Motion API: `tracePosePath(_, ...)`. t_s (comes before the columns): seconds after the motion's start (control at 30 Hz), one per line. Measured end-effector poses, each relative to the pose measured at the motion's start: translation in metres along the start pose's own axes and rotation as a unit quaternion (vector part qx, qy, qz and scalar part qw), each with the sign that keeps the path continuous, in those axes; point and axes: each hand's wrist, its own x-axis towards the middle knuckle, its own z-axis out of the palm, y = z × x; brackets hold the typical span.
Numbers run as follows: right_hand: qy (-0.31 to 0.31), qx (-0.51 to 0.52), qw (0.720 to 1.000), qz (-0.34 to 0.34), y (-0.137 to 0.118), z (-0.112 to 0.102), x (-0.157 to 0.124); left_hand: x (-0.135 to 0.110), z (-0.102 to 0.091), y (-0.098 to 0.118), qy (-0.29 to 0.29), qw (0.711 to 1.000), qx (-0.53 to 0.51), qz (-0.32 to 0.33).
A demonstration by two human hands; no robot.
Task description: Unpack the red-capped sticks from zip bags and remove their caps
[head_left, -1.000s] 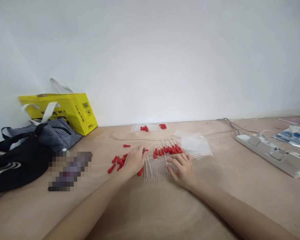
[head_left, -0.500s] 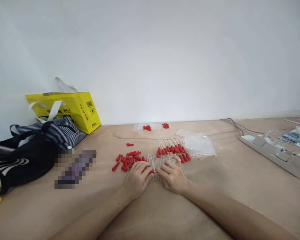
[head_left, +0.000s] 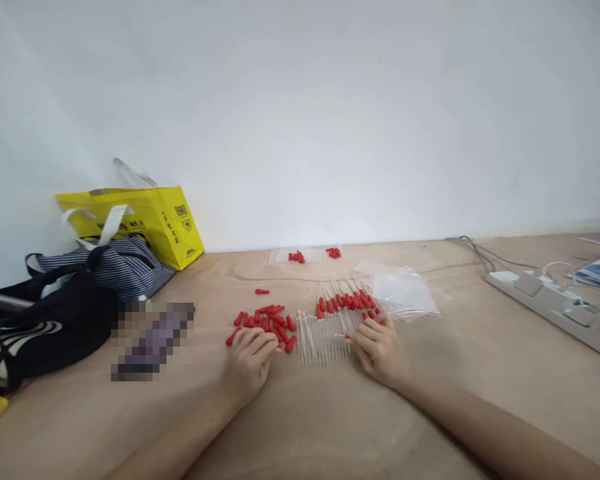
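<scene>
My left hand (head_left: pixel 250 360) is closed at the near side of a loose pile of red rubber bulbs (head_left: pixel 275 319). A red rubber bulb (head_left: pixel 279 347) shows at its fingertips, mostly hidden by them. My right hand (head_left: pixel 377 348) is pinched on a thin glass dropper tube (head_left: pixel 341 336), whose end points left. Between the hands lies a row of clear glass tubes (head_left: pixel 307 340), side by side. Just behind them, droppers with red bulbs fitted (head_left: pixel 347 301) lie with their thin tips pointing away; some bulbs reach under my right fingers.
Clear plastic bags (head_left: pixel 405 293) lie behind my right hand. Another bag with red bulbs (head_left: pixel 313 253) is by the wall. A power strip (head_left: pixel 550 307) stands right; a yellow bag (head_left: pixel 175 227), striped bag (head_left: pixel 125 267) and black bag (head_left: pixel 70 320) are left, near a blurred-out item (head_left: pixel 153 340).
My hands have moved apart: the left one back toward the bulb pile with a red bulb, the right one to the right with a glass tube. The tube row between them is uncovered.
</scene>
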Motion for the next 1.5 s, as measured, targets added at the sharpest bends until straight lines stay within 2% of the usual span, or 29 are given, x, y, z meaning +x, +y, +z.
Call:
tracePosePath(0.1,-0.02,0.031,0.998,0.044,0.008,0.003,-0.003,0.0,0.0,-0.007,0.042,0.998,-0.038,-0.033)
tracePosePath(0.23,0.004,0.085,0.99,0.113,0.017,0.012,-0.001,0.004,-0.002,-0.027,0.087,0.979,-0.062,-0.175)
tracePosePath(0.4,-0.004,0.068,0.989,0.128,0.024,0.014,0.0,0.0,-0.01,-0.055,0.052,0.939,-0.124,-0.318)
tracePosePath(0.53,-0.035,0.038,0.988,0.145,0.021,0.016,-0.002,-0.003,-0.011,-0.06,0.045,0.917,-0.169,-0.359)
tracePosePath(0.7,-0.044,0.007,0.984,0.171,0.018,0.022,0.0,-0.004,-0.004,-0.06,0.031,0.923,-0.145,-0.355)
tracePosePath(0.87,-0.061,0.029,0.982,0.174,0.014,0.022,0.001,-0.003,-0.003,-0.059,0.031,0.916,-0.159,-0.366)
tracePosePath(1.07,-0.064,0.017,0.981,0.183,0.017,0.012,0.006,-0.005,-0.008,-0.067,0.052,0.918,-0.063,-0.388)
tracePosePath(1.13,-0.073,0.001,0.978,0.195,0.023,0.008,0.011,-0.006,-0.007,-0.07,0.064,0.924,-0.023,-0.377)
tracePosePath(1.23,-0.096,-0.042,0.969,0.224,0.032,0.003,0.022,-0.008,-0.004,-0.067,0.101,0.941,0.049,-0.319)
tracePosePath(1.33,-0.131,-0.104,0.954,0.25,0.038,0.003,0.036,-0.006,-0.001,-0.054,0.133,0.959,0.086,-0.237)
tracePosePath(1.5,-0.167,-0.167,0.939,0.252,0.04,0.013,0.049,-0.001,0.001,-0.026,0.129,0.983,0.091,-0.097)
